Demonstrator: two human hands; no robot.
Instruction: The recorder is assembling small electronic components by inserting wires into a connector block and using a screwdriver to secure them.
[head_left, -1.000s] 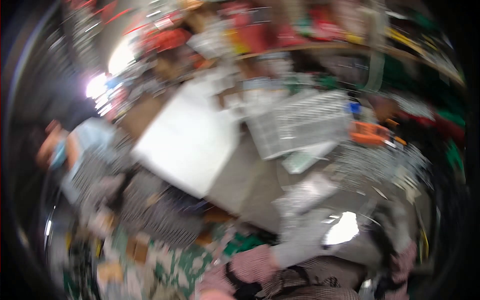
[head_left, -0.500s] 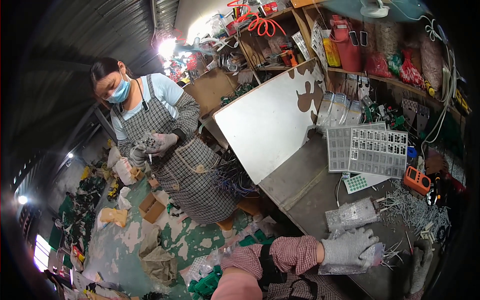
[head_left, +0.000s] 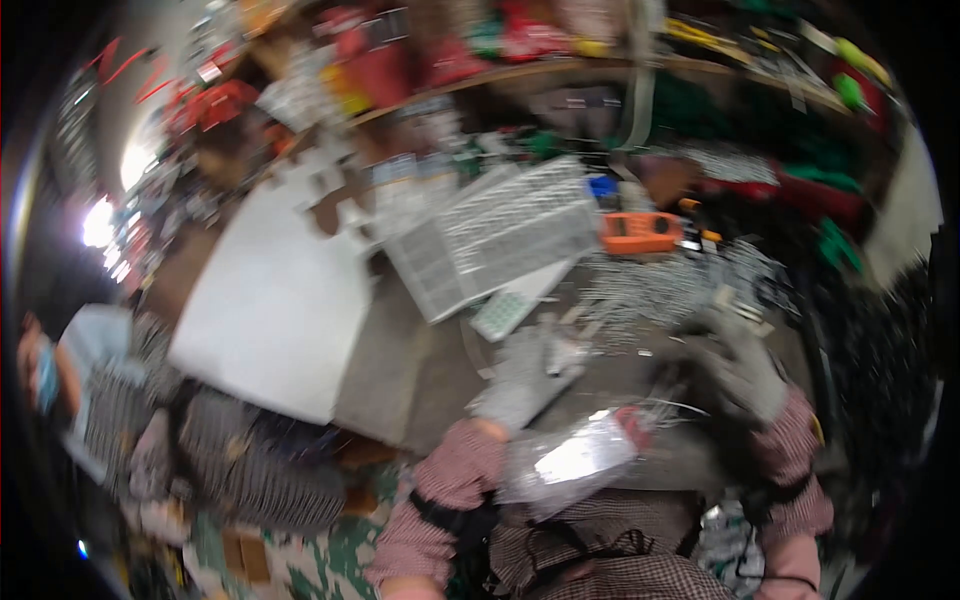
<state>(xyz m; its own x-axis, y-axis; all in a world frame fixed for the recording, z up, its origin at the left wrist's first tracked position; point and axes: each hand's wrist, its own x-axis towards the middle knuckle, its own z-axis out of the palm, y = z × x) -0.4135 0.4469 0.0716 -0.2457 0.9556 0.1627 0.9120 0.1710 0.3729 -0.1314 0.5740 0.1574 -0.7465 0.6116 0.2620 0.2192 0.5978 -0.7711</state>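
My left hand (head_left: 520, 378), in a grey knit glove, reaches onto the workbench. It lies over a pale, shiny wrapped packet (head_left: 566, 355), and motion blur hides whether the fingers grip it. At the bench's front edge, below that hand, lies a clear plastic bag (head_left: 585, 452) with a bright flat piece inside; thin pale wires (head_left: 668, 408) stick out beyond its reddish end. My right hand (head_left: 742, 368), also gloved, hovers right of the bag near loose screw-like metal pieces (head_left: 640, 300). Its fingers look spread, with nothing seen between them.
Grey punched panels (head_left: 500, 235) lie stacked at the back, beside a card with green dots (head_left: 508, 308) and an orange meter (head_left: 640, 232). A white board (head_left: 285, 290) leans at left. A co-worker in a checked apron (head_left: 250, 460) stands at far left. Shelves (head_left: 560, 68) run behind.
My view has swung right, bringing the whole bench and my right forearm in. My left hand has left the bagged piece and moved onto the wrapped packet. The co-worker now sits at the left rim.
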